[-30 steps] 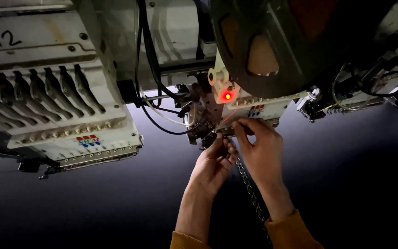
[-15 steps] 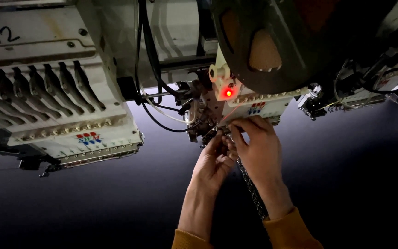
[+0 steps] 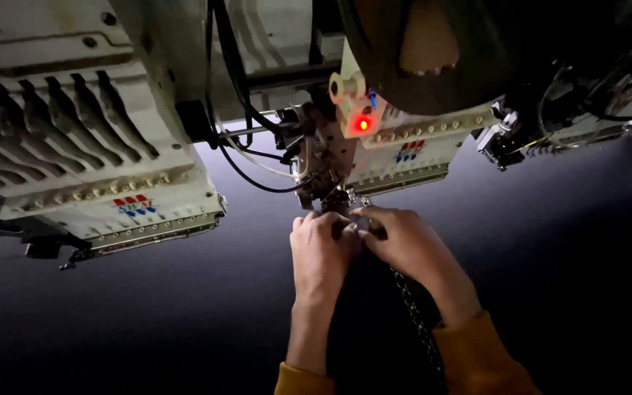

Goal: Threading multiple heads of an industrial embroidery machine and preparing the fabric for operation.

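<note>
My left hand (image 3: 321,252) and my right hand (image 3: 402,241) are pressed together just under the needle area (image 3: 330,192) of a cream embroidery machine head (image 3: 396,146) with a lit red lamp (image 3: 363,124). The fingertips of both hands pinch something small and shiny between them; what it is stays hidden by the fingers. A line of glittering stitching or sequin trim (image 3: 417,322) runs on the dark fabric (image 3: 184,314) from my right hand towards my right sleeve. Both sleeves are mustard yellow.
A second cream machine head (image 3: 89,153) with a row of black thread levers hangs at the left. Black cables (image 3: 235,95) loop between the two heads. More machine parts and wires (image 3: 572,117) sit at the right. A dark rounded shape (image 3: 440,51) fills the top.
Both hands have drawn closer together under the needle area, the right fingers closing over the left fingertips. The view has shifted slightly nearer to the machine.
</note>
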